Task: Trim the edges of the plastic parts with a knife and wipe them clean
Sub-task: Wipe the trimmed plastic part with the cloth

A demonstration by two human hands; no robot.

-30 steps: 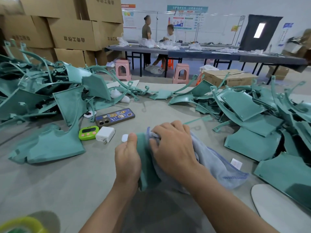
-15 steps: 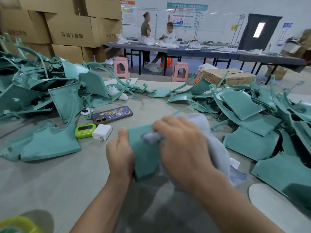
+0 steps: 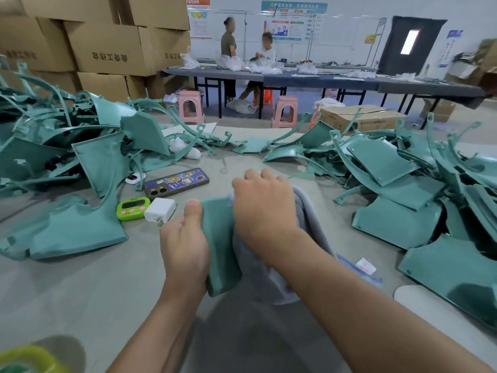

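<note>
A teal plastic part point(image 3: 219, 238) stands on edge at the table's middle. My left hand point(image 3: 185, 246) grips its left edge, thumb pointing up along it. My right hand point(image 3: 265, 211) holds a grey cloth point(image 3: 309, 224) against the part's right side, fingers curled over the cloth's top. The cloth hangs down behind my right forearm. No knife is visible.
Heaps of teal plastic parts lie at the left point(image 3: 67, 162) and right point(image 3: 403, 184). A phone point(image 3: 176, 183), a green timer point(image 3: 133, 208) and a white charger point(image 3: 160, 210) sit left of my hands. Cardboard boxes point(image 3: 107, 47) stack behind. Two people work at a far table point(image 3: 322, 79).
My right hand has slid the cloth forward and up along the part, away from me. My left hand keeps its hold on the part's left edge.
</note>
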